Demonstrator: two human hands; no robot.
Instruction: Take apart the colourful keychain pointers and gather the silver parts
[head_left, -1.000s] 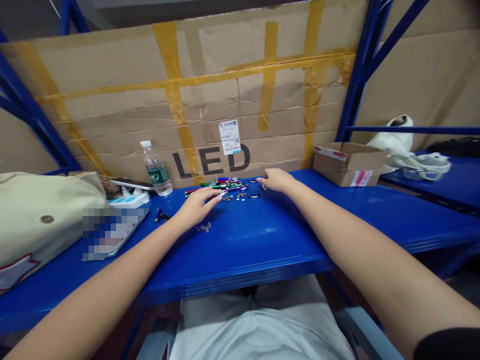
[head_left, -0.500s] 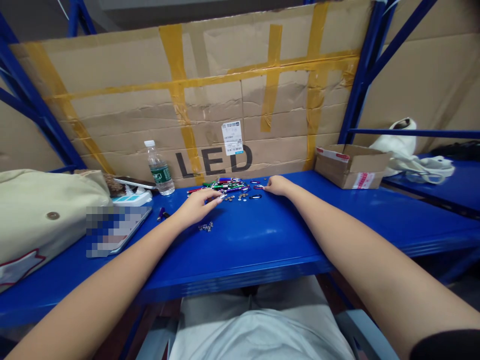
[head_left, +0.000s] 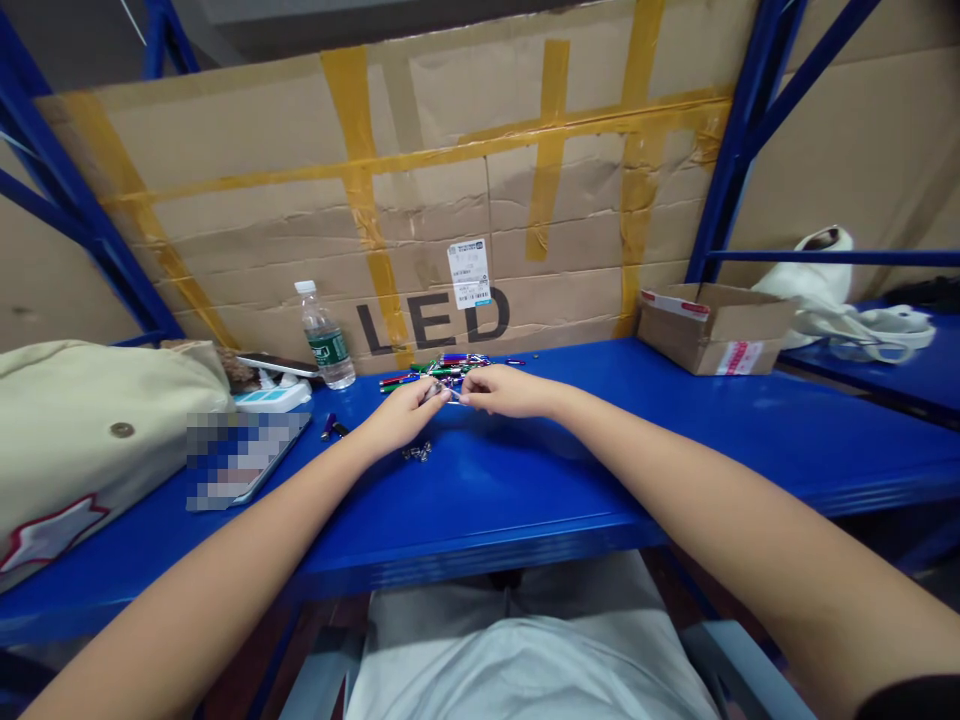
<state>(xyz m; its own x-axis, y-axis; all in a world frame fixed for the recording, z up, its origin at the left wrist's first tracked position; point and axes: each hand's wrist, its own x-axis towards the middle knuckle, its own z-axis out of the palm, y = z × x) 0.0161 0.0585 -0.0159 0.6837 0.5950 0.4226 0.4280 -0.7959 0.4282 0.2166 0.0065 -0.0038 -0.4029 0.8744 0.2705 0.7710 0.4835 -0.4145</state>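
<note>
Pinching a small, shiny silvery piece [head_left: 453,396], left hand [head_left: 405,413] and right hand [head_left: 504,391] are nearly closed.

Pale grey clothing [head_left: 525,665], black right sleeve [head_left: 919,698]

Small shiny piece [head_left: 453,396], mostly hidden, between left hand [head_left: 405,411] and right hand [head_left: 501,391]. Slim red/green/blue pieces [head_left: 456,362] heaped behind. Silvery bits [head_left: 418,452] clustered nearer on tabletop [head_left: 517,485].

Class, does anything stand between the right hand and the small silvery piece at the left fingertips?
Nothing visible does: the right hand is right beside the small silvery piece; the colourful pile lies beyond.
</note>
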